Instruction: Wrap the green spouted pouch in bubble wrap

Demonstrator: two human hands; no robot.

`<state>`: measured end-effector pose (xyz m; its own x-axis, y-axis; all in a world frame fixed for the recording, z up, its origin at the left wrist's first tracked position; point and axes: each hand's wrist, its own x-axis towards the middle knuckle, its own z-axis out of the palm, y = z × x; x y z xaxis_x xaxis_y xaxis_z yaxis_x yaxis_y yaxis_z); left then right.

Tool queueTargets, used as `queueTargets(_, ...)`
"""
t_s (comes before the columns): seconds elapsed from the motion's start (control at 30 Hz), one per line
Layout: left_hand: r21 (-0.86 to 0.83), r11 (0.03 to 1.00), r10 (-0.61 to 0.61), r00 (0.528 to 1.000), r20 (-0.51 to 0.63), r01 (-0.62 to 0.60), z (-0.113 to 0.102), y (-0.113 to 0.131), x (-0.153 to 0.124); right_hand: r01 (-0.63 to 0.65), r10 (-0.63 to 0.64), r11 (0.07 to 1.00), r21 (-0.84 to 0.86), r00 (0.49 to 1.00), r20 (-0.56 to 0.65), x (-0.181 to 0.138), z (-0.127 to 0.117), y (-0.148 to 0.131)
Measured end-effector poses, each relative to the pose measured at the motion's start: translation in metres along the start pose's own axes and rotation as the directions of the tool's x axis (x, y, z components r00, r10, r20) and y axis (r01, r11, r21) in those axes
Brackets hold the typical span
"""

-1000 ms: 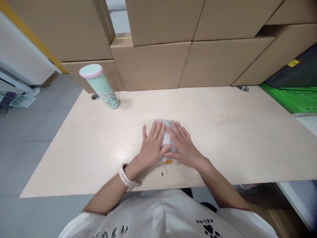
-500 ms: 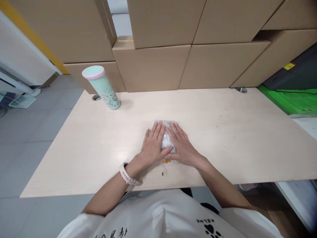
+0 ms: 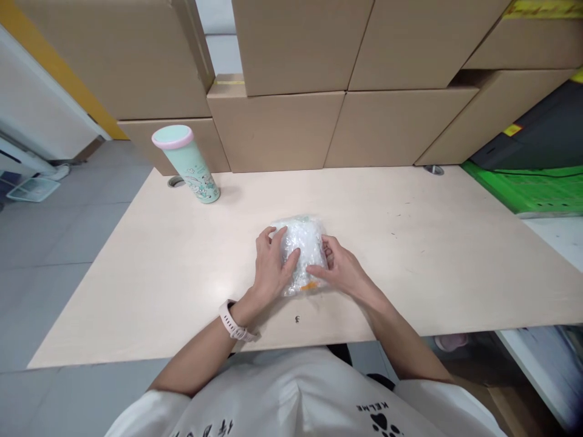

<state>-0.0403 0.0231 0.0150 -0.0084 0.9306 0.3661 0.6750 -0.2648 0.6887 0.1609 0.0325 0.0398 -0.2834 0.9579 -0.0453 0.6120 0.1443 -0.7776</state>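
Note:
A clear, crinkled plastic package (image 3: 304, 246) lies on the table in front of me, whitish inside, with an orange patch at its near edge. What it contains I cannot make out. My left hand (image 3: 272, 261) grips its left side, fingers curved along the edge and thumb resting on top. At the right side, my right hand (image 3: 339, 264) takes the edge between its thumb, which lies on top, and its curled fingers, partly hidden beneath. A pale pink watch band (image 3: 234, 321) is around my left wrist.
A mint-green tumbler (image 3: 194, 167) with a pink rim stands at the back left of the light wooden table (image 3: 182, 291). Stacked cardboard boxes (image 3: 277, 133) line the back edge. A green crate (image 3: 537, 188) sits at the right, with a dark case (image 3: 532, 130) above it.
My hands lay flat over the package, pressing it. They have moved apart to its two sides and now hold its edges, so more of the plastic shows.

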Motion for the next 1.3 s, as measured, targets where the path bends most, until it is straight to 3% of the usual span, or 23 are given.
queueTargets(0.13,-0.075,0.981,0.169,0.98,-0.104,-0.177,0.003,0.001,-0.002,0.109,-0.119,0.991,-0.078,0.982,-0.145,0.0,0.009,0.0)
queueTargets(0.2,-0.095,0.962,0.243,0.96,-0.14,-0.257,0.004,0.005,-0.006,0.177,-0.189,0.982,-0.065,0.933,-0.307,-0.001,0.01,0.001)
queueTargets(0.27,-0.181,0.952,0.226,0.965,-0.134,-0.248,0.004,0.01,-0.008,0.224,-0.225,0.973,-0.057,0.864,-0.451,-0.002,0.008,0.002)
queueTargets(0.33,-0.332,0.937,0.097,0.994,-0.058,-0.111,0.002,0.014,-0.008,0.213,-0.19,0.977,-0.015,0.836,-0.515,-0.004,0.003,0.002)
queueTargets(0.4,-0.492,0.864,-0.073,0.993,0.094,0.11,-0.001,0.015,-0.005,0.181,-0.096,0.975,0.129,0.866,-0.49,-0.006,-0.002,0.002)
queueTargets(0.47,-0.617,0.718,-0.172,0.942,0.289,0.321,-0.004,0.017,-0.002,0.152,-0.015,0.923,0.353,0.932,-0.362,-0.008,-0.006,0.001)
queueTargets(0.57,-0.679,0.454,-0.192,0.808,0.558,0.577,-0.004,0.019,0.001,0.079,-0.025,0.799,0.596,0.995,-0.099,-0.01,-0.004,0.0)
queueTargets(0.63,-0.675,0.343,-0.203,0.754,0.625,0.653,-0.002,0.018,0.002,0.05,-0.028,0.766,0.641,0.999,-0.045,-0.01,0.0,0.0)
queueTargets(0.67,-0.692,0.329,-0.233,0.765,0.6,0.643,-0.001,0.017,0.003,0.057,-0.01,0.76,0.648,0.997,-0.076,-0.009,0.0,0.001)
queueTargets(0.73,-0.737,0.386,-0.345,0.828,0.442,0.555,-0.001,0.013,0.006,0.117,0.048,0.742,0.66,0.973,-0.227,-0.006,-0.003,0.004)
queueTargets(0.83,-0.655,0.618,-0.489,0.865,0.114,0.435,-0.007,0.005,0.014,0.277,0.125,0.681,0.678,0.869,-0.48,-0.003,-0.021,0.009)
queueTargets(0.93,-0.504,0.79,-0.426,0.904,-0.04,0.35,-0.013,0.004,0.016,0.337,0.13,0.645,0.686,0.836,-0.533,-0.006,-0.043,0.013)
queueTargets(1.0,-0.476,0.828,-0.348,0.937,-0.019,0.298,-0.015,0.009,0.012,0.337,0.075,0.697,0.633,0.843,-0.532,-0.01,-0.051,0.013)
queueTargets(1.13,-0.423,0.879,-0.172,0.973,0.151,0.221,-0.012,0.016,0.001,0.37,-0.092,0.794,0.482,0.858,-0.506,-0.019,-0.048,0.011)
queueTargets(1.23,-0.243,0.97,0.055,0.982,0.183,-0.009,-0.007,0.012,-0.001,0.36,-0.062,0.779,0.514,0.859,-0.508,-0.019,-0.044,0.011)
queueTargets(1.3,-0.077,0.977,0.214,0.946,0.245,-0.201,-0.003,0.006,-0.001,0.335,0.035,0.735,0.59,0.85,-0.526,-0.015,-0.048,0.015)
